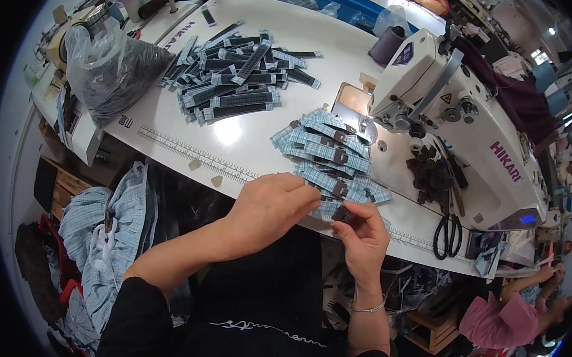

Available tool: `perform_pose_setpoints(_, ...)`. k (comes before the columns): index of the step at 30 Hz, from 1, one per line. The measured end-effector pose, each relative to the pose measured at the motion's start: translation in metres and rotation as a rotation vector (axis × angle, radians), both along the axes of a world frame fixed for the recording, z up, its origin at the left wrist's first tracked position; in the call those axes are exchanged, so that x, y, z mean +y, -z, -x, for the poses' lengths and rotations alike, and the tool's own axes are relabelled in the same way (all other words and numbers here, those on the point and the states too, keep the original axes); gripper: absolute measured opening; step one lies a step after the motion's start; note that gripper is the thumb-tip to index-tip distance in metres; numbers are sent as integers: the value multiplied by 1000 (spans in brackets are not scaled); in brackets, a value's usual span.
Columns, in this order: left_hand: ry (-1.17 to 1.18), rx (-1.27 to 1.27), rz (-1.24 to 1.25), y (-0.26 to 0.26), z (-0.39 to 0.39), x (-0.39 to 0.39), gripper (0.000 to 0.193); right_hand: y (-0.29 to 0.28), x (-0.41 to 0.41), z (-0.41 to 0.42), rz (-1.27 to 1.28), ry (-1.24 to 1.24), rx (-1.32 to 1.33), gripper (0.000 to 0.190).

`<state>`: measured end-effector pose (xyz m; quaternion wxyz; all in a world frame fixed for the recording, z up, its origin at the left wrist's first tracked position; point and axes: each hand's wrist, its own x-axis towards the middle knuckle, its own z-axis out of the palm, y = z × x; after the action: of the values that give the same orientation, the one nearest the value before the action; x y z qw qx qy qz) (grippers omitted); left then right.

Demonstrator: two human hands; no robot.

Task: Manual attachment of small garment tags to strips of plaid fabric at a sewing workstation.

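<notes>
My right hand (pixel 364 230) pinches a small dark brown buckle (pixel 342 214) between thumb and finger at the table's front edge. Close beside it, my left hand (pixel 277 202) has its fingertips together on the end of a pale blue plaid fabric strap (pixel 324 210). Just beyond both hands lies a pile of similar plaid straps with dark buckles (pixel 339 157). Behind that pile stands the white Hikari sewing machine (pixel 471 126), its needle area partly hidden. Farther left is a heap of dark strips with plaid ends (pixel 243 77).
Black scissors (pixel 447 235) and a bunch of dark buckles (pixel 431 175) lie under the machine arm. A filled plastic bag (pixel 111 69) sits at the left, a purple thread cone (pixel 387 45) behind. Plaid garments (pixel 110 246) hang at lower left. Co-workers (pixel 508 315) are at right and top.
</notes>
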<state>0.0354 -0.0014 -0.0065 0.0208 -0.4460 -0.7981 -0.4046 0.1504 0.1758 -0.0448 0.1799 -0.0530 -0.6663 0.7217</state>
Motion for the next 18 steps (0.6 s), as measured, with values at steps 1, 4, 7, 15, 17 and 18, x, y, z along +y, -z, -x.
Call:
perform_pose_setpoints(1, 21, 41, -11, -2, -2, 2, 10, 2, -2, 1, -34, 14, -8, 34)
perform_pose_setpoints(4, 49, 66, -32, -5, -3, 2, 9, 2, -1, 1, -83, 26, -16, 33)
perform_pose_setpoints(7, 83, 32, -47, -4, -2, 2, 9, 1, -2, 2, -101, 12, 0, 34)
perform_pose_setpoints(15, 25, 117, 23, -6, 1, 0, 9, 6, 1, -1, -64, 3, -25, 34)
perform_pose_setpoints(17, 92, 61, -9, -5, -1, 2, 9, 3, 0, 1, -95, -4, 0, 34)
perform_pose_setpoints(18, 93, 60, -9, -5, 0, 1, 9, 3, 1, 1, -95, -3, -1, 34)
